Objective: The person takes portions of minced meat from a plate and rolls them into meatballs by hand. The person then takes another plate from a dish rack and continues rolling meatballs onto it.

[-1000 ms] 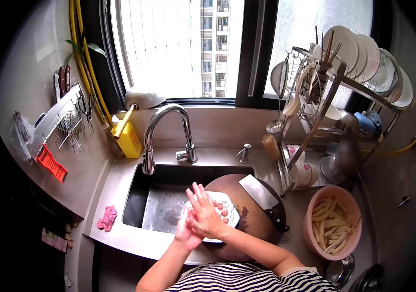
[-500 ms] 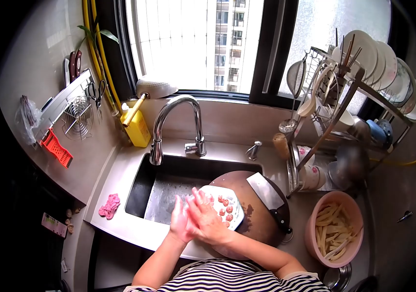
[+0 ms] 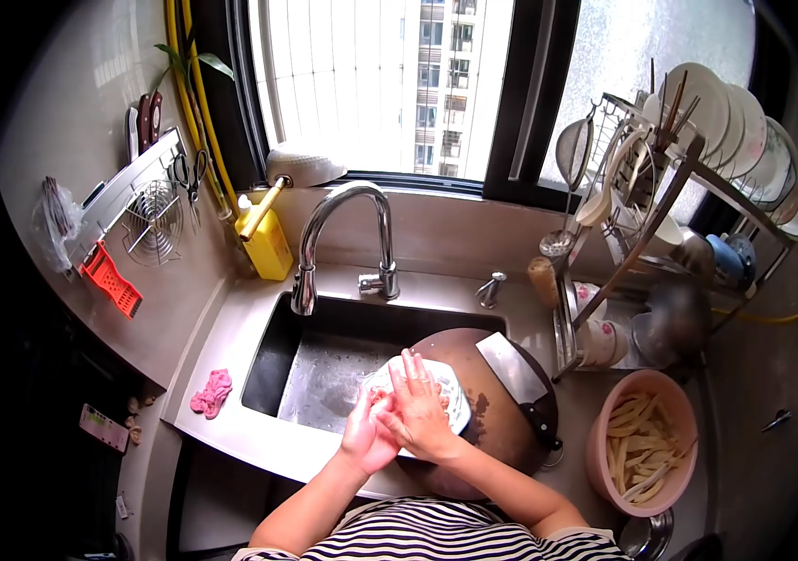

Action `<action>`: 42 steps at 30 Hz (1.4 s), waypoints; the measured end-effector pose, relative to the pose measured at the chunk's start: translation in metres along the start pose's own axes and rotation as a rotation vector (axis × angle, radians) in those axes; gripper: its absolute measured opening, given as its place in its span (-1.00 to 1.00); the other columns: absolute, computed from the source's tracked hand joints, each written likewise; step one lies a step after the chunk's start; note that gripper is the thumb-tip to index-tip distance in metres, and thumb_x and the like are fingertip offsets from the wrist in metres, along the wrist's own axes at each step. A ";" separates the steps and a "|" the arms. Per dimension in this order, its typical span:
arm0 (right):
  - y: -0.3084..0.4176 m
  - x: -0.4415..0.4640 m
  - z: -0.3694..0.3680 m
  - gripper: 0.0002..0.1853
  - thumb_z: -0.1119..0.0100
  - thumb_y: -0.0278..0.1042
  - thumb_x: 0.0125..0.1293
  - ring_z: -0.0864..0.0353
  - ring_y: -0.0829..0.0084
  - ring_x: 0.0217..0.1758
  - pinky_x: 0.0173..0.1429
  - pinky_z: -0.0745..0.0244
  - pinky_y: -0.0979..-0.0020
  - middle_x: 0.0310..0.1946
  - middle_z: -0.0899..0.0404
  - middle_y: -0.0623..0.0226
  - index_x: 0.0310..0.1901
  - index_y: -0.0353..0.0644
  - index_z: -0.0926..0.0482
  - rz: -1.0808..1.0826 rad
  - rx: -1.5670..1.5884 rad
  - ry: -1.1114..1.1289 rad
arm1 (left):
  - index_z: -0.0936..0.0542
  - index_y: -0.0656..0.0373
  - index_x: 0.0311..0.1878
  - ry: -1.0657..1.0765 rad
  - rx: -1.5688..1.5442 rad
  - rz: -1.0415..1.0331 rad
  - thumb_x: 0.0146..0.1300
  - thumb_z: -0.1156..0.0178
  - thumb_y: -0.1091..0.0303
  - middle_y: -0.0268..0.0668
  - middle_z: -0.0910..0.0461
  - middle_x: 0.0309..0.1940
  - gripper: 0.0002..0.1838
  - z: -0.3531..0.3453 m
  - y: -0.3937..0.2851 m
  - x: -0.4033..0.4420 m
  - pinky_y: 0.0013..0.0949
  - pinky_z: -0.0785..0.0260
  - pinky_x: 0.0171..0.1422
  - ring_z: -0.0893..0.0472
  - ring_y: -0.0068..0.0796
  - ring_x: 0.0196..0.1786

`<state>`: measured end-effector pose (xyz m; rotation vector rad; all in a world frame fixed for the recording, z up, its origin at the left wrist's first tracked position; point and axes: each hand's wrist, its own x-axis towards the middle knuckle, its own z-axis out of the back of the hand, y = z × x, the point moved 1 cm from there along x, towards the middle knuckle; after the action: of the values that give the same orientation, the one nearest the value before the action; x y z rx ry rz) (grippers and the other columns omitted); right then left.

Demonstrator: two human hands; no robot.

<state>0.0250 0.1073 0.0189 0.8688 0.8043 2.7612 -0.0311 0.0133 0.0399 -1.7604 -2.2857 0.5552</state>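
My left hand [image 3: 370,436] is palm up over the sink's front edge, with something small and pinkish between it and my right hand, too small to make out. My right hand [image 3: 418,411] lies over it with its fingers stretched out. Behind my hands, a white plate [image 3: 458,404] rests on the round brown cutting board [image 3: 483,458]; my right hand hides most of what the plate bears. A cleaver [image 3: 511,372] with a black handle lies across the board's right part.
The black sink [image 3: 310,374] and chrome faucet [image 3: 387,234] are in front. A pink bowl [image 3: 595,458] of pale strips stands right, below a dish rack [image 3: 642,234]. At left are a pink cloth [image 3: 211,393] and yellow bottle [image 3: 270,245].
My right hand has shifted over the plate and now covers the small reddish balls seen there half a second ago. The palms have slid against each other. The view has tilted and shifted.
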 end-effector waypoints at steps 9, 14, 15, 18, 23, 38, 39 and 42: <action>0.018 0.013 0.009 -0.22 0.18 0.15 0.30 0.20 -0.04 0.45 0.43 0.26 0.07 0.37 0.13 -0.09 0.32 -0.37 0.01 0.006 0.192 0.019 | 0.08 -0.12 0.42 0.009 0.030 0.012 0.25 0.35 -0.31 -0.24 0.03 0.40 -0.24 0.016 0.025 0.012 -0.09 0.04 0.41 -0.08 -0.18 0.40; 0.017 -0.009 0.008 -0.17 0.06 0.15 0.24 0.18 -0.04 0.44 0.44 0.26 0.09 0.35 0.08 -0.13 0.31 -0.41 -0.02 0.009 0.118 0.097 | -0.01 0.17 0.38 0.000 -0.010 -0.028 0.25 0.47 -0.34 -0.11 -0.05 0.36 -0.16 0.009 -0.011 0.003 -0.12 0.11 0.45 -0.07 -0.18 0.40; 0.028 -0.014 0.010 -0.13 0.07 0.18 0.24 0.24 -0.11 0.44 0.43 0.26 0.06 0.35 0.11 -0.17 0.30 -0.47 0.02 0.097 0.175 0.173 | 0.00 0.19 0.37 -0.041 0.016 -0.069 0.24 0.48 -0.36 -0.07 -0.03 0.36 -0.13 0.008 -0.017 0.002 -0.11 0.11 0.45 -0.05 -0.13 0.41; 0.053 -0.013 0.012 -0.13 0.06 0.19 0.23 0.20 -0.07 0.44 0.43 0.24 0.09 0.35 0.10 -0.15 0.30 -0.43 -0.01 0.204 0.278 0.159 | 0.01 0.19 0.38 -0.074 0.006 -0.086 0.26 0.44 -0.34 -0.06 0.03 0.38 -0.15 0.007 -0.019 0.009 -0.12 0.11 0.44 -0.01 -0.11 0.42; 0.020 0.015 0.009 -0.22 0.05 0.12 0.25 0.13 -0.07 0.43 0.41 0.18 0.07 0.33 0.02 -0.11 0.30 -0.37 -0.07 0.093 0.243 0.025 | 0.04 0.08 0.40 -0.063 0.121 -0.169 0.25 0.38 -0.33 -0.14 0.02 0.39 -0.18 0.002 0.021 0.009 -0.10 0.09 0.43 -0.06 -0.15 0.40; 0.001 0.015 0.009 -0.15 0.15 0.23 0.24 0.14 -0.06 0.43 0.41 0.13 0.09 0.35 0.05 -0.09 0.31 -0.37 -0.01 0.135 0.200 0.123 | 0.08 0.00 0.41 -0.035 0.187 -0.032 0.18 0.39 -0.43 -0.26 0.04 0.40 -0.11 -0.011 0.009 0.001 -0.13 0.14 0.45 -0.01 -0.26 0.42; -0.003 0.009 0.006 -0.14 0.15 0.23 0.24 0.15 -0.06 0.43 0.41 0.14 0.10 0.35 0.07 -0.09 0.31 -0.39 0.00 0.144 0.192 0.161 | 0.07 0.01 0.41 -0.034 0.124 -0.012 0.19 0.41 -0.42 -0.27 0.03 0.40 -0.13 0.005 0.005 0.001 -0.12 0.15 0.45 -0.02 -0.26 0.42; 0.025 -0.007 0.006 -0.09 0.05 0.24 0.18 0.13 -0.01 0.44 0.43 0.17 0.11 0.34 0.05 -0.12 0.31 -0.41 0.00 0.225 0.244 0.194 | 0.06 0.06 0.40 -0.062 0.030 -0.082 0.21 0.41 -0.40 -0.12 0.04 0.39 -0.14 0.012 -0.010 0.003 -0.11 0.17 0.46 0.00 -0.17 0.42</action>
<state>0.0351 0.0869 0.0329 0.7800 1.1650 3.0246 -0.0455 0.0118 0.0332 -1.6496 -2.3660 0.6334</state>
